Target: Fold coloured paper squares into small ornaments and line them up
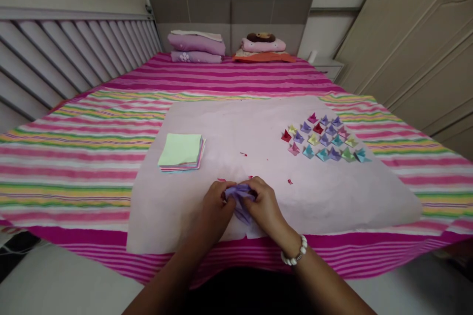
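Note:
Both my hands meet over a large pale pink sheet (332, 202) spread on the bed. My left hand (215, 206) and my right hand (263, 205) are closed on a purple piece of folded paper (239, 196), pinching it from either side. A white bead bracelet sits on my right wrist. A stack of square coloured papers (182, 152), light green on top, lies to the left. Several small folded paper shapes (325, 139) in many colours are laid in rows to the right.
The bed has a pink, green and yellow striped cover (84, 157). Folded pillows and blankets (195, 45) lie by the grey headboard. A slatted rail (55, 54) runs along the left, a wardrobe (417, 44) on the right. Tiny red paper scraps (289, 181) dot the sheet.

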Demonstrator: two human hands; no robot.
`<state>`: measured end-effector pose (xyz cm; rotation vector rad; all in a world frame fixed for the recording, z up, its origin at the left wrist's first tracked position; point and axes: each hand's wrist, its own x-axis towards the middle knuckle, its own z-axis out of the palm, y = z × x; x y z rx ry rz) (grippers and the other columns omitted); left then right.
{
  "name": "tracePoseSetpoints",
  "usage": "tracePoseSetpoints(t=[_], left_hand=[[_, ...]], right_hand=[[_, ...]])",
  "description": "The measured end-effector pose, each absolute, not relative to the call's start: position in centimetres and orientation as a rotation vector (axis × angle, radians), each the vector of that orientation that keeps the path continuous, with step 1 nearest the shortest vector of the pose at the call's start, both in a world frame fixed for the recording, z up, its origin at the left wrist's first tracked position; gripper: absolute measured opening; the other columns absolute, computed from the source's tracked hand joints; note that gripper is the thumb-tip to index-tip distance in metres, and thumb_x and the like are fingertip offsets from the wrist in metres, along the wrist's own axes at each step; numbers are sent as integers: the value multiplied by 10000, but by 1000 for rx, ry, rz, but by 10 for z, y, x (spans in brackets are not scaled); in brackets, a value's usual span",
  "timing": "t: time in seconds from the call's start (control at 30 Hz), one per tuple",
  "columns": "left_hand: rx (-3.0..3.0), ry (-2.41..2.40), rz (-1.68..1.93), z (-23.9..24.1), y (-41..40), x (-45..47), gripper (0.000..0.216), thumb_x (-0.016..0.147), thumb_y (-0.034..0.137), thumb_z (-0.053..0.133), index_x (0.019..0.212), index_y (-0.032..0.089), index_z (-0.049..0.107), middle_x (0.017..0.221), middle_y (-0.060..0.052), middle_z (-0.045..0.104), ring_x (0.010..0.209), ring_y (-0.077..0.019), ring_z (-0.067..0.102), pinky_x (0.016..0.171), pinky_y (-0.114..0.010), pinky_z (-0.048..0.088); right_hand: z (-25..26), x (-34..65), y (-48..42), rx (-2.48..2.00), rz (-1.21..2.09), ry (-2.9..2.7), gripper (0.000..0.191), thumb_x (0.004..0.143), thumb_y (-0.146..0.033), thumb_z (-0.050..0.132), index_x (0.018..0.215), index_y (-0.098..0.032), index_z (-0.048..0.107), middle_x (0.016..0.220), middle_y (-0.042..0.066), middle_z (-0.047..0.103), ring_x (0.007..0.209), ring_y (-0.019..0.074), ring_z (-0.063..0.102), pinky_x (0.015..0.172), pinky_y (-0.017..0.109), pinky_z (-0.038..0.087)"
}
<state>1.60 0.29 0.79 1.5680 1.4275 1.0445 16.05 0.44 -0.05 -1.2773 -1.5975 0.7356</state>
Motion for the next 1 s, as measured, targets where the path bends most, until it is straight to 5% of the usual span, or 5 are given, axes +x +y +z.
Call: tracePoseSetpoints(t=[0.47,0.67,0.77,0.87,1.0], left_hand=[[1191,1264,873,8,8,15,394,704,114,532,1067,143,681,963,-60,717,702,-152,636,604,-258,503],[950,966,874,16,9,8,236,794,332,639,921,152,723,898,-56,738,819,-162,658,817,-300,512],[1006,868,848,18,8,4,315,688,262,761,986,170,708,895,-40,741,881,-171,658,878,-304,479],[1044,993,923,16,9,4,332,593,207,806,907,164,707,767,-4,716,768,-156,643,762,-274,482],[1103,1169,1001,10,9,5,190,661,308,757,705,146,669,560,43,582,566,-101,514,568,-222,396]], right_hand=[[-8,163,9,-1181,1250,-1101,145,627,-153,569,696,-191,691,635,-16,653,567,140,556,544,253,432],[-6,167,11,-1101,1414,-922,46,642,-194,636,675,-179,665,545,-30,629,481,120,544,486,235,445],[-3,169,11,-1076,1462,-876,42,649,-198,661,685,-176,663,547,-28,630,493,117,552,487,225,453],[1,169,9,-1040,1527,-853,101,645,-235,716,702,-168,666,601,-12,652,522,121,564,478,222,460],[4,168,6,-972,1627,-848,282,747,-433,708,737,-160,638,507,-4,620,463,122,563,492,236,462]])
